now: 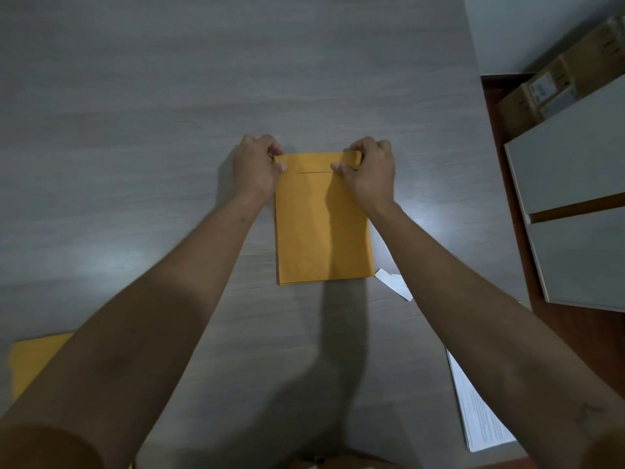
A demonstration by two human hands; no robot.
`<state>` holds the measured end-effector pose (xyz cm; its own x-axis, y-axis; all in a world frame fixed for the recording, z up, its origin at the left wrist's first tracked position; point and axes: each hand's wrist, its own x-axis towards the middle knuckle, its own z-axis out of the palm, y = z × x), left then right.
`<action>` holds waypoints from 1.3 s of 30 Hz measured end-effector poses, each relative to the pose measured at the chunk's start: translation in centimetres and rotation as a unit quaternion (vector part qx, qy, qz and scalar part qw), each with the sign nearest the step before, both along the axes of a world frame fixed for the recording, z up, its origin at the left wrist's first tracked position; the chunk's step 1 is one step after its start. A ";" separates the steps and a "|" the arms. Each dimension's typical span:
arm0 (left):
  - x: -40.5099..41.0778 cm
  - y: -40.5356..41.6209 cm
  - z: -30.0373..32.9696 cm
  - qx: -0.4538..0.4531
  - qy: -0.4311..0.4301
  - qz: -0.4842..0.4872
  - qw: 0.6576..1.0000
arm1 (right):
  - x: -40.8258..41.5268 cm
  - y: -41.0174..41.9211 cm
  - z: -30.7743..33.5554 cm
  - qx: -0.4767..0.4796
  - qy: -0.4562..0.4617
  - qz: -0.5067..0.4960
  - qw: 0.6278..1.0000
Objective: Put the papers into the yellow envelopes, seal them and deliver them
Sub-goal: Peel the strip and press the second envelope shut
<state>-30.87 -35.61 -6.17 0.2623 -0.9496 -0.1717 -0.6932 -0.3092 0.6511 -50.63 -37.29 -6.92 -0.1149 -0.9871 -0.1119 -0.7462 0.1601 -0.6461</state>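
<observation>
A yellow envelope (323, 228) lies flat in the middle of the grey table (135, 130), its flap end pointing away from me. My left hand (257, 167) pinches the flap's left corner between thumb and curled fingers. My right hand (370, 170) pinches the flap's right corner the same way, thumb on top of the folded flap. A stack of printed white papers (480, 411) lies at the near right, partly under my right forearm. More yellow envelopes (33, 363) sit at the near left edge, partly hidden by my left arm.
Small white strips of paper (394, 282) lie beside the envelope's near right corner. Right of the table stand white drawer fronts (571, 184) and cardboard boxes (548, 93) on a reddish-brown floor (500, 137).
</observation>
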 end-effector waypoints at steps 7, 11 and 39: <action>0.1 0.9 0.4 0.010 -0.023 -0.031 0.999 | 0.3 1.1 -0.4 -0.038 0.016 0.025 0.999; -0.9 2.8 1.2 -0.055 -0.111 -0.132 0.983 | 0.8 1.7 -0.8 -0.132 0.072 0.066 0.986; -0.9 5.5 1.1 0.123 -0.251 -0.310 0.909 | -1.6 2.3 3.5 0.077 0.236 0.374 0.894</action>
<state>-31.80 -30.07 -5.05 -0.2052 -0.8907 -0.4056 -0.9746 0.1480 0.1681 -52.22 -35.02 -3.44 0.4992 -0.7851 -0.3667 -0.8659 -0.4369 -0.2436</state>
